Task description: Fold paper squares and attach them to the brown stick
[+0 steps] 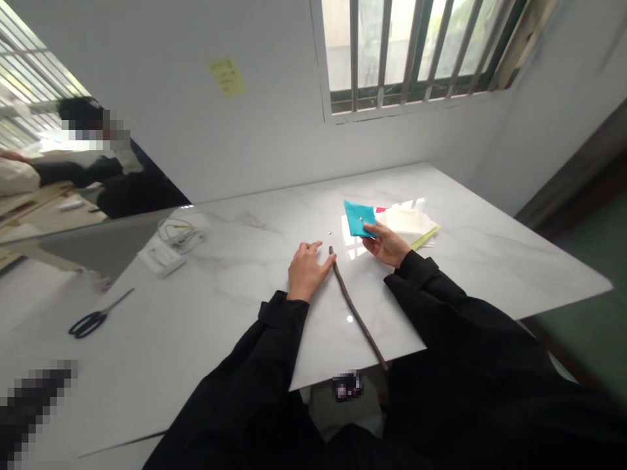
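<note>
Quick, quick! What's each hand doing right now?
Left hand: open, holding nothing, thumb by the stick; can't tell if it touches.
Right hand: closed, holding the blue pouch.

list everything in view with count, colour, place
table: 1, marbled white, centre
stick: 1, brown, across table edge
pouch: 1, turquoise, beyond stick
papers: count unclear, cream and yellow, right
scissors: 1, dark, left
cable: 1 bundle, white, back left
box: 1, white, beside cable
note: 1, yellow, on wall
window: 1, grey bars, upper right
co-worker: at least 1, dark clothes, far left
left hand: 1, bare, by stick
right hand: 1, bare, holding pouch
</note>
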`<state>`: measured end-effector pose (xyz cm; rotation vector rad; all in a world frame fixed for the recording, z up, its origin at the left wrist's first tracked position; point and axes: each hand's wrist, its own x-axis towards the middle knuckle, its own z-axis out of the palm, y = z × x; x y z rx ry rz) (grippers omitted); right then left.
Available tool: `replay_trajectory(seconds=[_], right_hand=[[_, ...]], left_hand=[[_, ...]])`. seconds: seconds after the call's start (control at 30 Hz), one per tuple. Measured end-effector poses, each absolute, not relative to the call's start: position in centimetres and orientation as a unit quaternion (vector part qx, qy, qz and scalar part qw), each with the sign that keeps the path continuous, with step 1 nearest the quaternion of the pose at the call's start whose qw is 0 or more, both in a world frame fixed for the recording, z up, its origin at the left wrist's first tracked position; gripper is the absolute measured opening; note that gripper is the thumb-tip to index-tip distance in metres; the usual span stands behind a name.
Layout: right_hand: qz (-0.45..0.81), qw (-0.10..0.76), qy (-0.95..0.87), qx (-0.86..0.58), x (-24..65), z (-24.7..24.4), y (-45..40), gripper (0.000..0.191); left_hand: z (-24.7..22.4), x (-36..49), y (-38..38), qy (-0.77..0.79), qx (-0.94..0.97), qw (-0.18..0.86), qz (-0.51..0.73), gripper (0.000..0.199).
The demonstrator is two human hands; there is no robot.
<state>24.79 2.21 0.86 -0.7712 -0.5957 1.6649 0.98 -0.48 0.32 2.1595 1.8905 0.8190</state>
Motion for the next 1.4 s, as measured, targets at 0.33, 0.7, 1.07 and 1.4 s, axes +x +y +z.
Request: replay_trajectory(seconds=[0.33, 0.7, 1.07, 1.4], right_hand=[[0.7, 0.552, -0.261, -0.37, 24.5, 0.5, 2.3, 0.031], [0.698, 0.527, -0.319, -0.366, 24.7, 0.4, 1.6, 0.034], [0.732, 0.455, -0.352, -0.366, 24.0, -0.8, 0.4, 0.029], [0.675, 0.478, -0.406, -0.389, 23.4, -1.1, 1.1, 0.032]], left_hand=[[0.0, 1.2, 0.3, 0.623, 0.726, 0.104, 0.27, 0.022], [-0.4, 0.8, 0.0, 0.513, 0.536, 0.427, 0.518, 0.043], [-0.3, 0.7, -0.8, 0.435, 0.479, 0.539, 0.539, 0.043], [0.1, 2.3, -1.6, 0.426, 0.514, 0.554, 0.497, 0.057]])
